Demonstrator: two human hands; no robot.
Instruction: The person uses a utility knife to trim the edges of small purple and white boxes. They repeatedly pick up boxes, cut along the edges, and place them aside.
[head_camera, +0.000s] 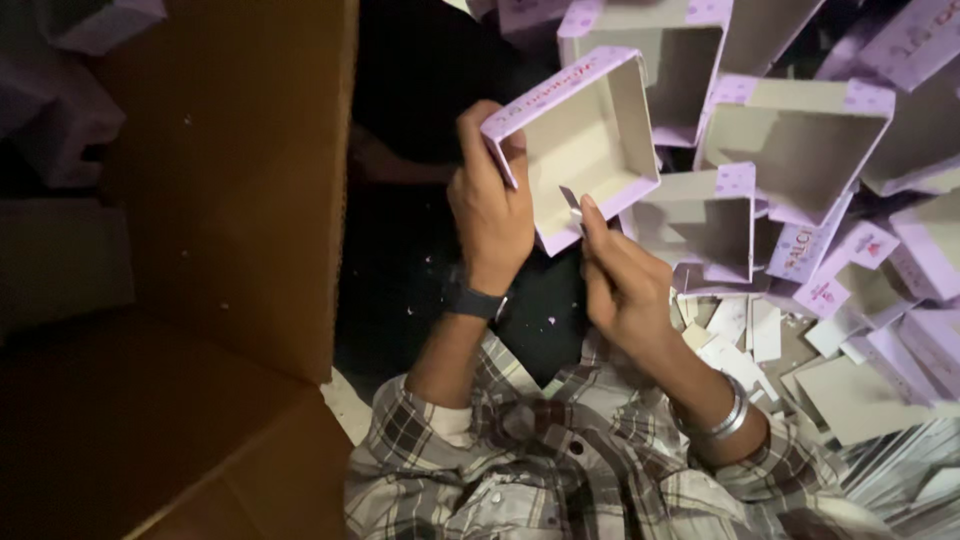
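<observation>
Plaid shirt sleeves (520, 470) are seen nearest. An open lilac cardboard box (585, 140) is clasped by the left hand (490, 215); a small pale strip (571, 200) is pinched by the right hand (625, 285). Similar lilac boxes (800, 150) are heaped in a dim room beside brown cartons (230, 170).

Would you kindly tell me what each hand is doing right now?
Left hand: closed on the rim of the lilac box.
Right hand: closed, pinching a small strip inside that box.

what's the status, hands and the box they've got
Left hand grips the lilac open box by its wall. Right hand pinches a small strip at its rim. Pile of boxes close behind.
</observation>
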